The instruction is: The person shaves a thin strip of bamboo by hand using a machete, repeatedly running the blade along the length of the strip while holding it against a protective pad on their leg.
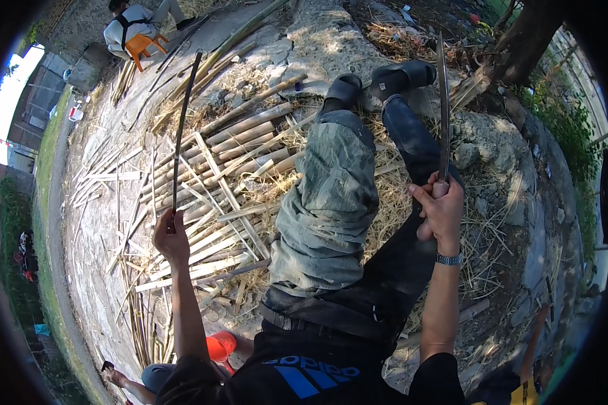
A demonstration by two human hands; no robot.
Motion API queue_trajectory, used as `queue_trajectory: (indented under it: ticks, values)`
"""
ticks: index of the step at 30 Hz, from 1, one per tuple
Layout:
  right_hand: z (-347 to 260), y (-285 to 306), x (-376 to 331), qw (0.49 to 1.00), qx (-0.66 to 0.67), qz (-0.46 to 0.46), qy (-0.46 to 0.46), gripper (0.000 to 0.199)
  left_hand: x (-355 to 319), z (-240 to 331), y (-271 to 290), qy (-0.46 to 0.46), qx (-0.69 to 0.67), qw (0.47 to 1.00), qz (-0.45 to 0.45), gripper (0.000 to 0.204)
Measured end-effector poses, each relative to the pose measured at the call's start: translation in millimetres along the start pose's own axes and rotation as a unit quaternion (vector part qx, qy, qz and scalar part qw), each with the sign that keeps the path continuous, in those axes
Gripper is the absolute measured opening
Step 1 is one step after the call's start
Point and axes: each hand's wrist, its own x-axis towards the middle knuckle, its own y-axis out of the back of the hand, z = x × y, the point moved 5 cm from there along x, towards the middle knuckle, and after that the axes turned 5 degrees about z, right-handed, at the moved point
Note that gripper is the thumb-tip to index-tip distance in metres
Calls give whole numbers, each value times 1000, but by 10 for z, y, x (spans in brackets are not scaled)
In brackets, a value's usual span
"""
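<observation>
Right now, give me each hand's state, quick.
Left hand: closed on a thin dark bamboo strip.
Right hand: closed on a long blade.

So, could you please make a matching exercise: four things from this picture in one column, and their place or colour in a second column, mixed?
Things:
1. long blade
2. thin dark strip
3. plastic chair
4. wristwatch

Descriptions:
a. orange, far behind, near a seated person
b. on the right wrist
c. held upright in the right hand
d. held in the left hand

Pairs: 1-c, 2-d, 3-a, 4-b
</observation>
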Motion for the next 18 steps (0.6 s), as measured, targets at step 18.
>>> queue_trajectory:
  ticks: [18]
  values:
    - [184,-146,265,997,-29,-9,-74,31,-1173,-1387,-1752,-83,69,893,-438,49]
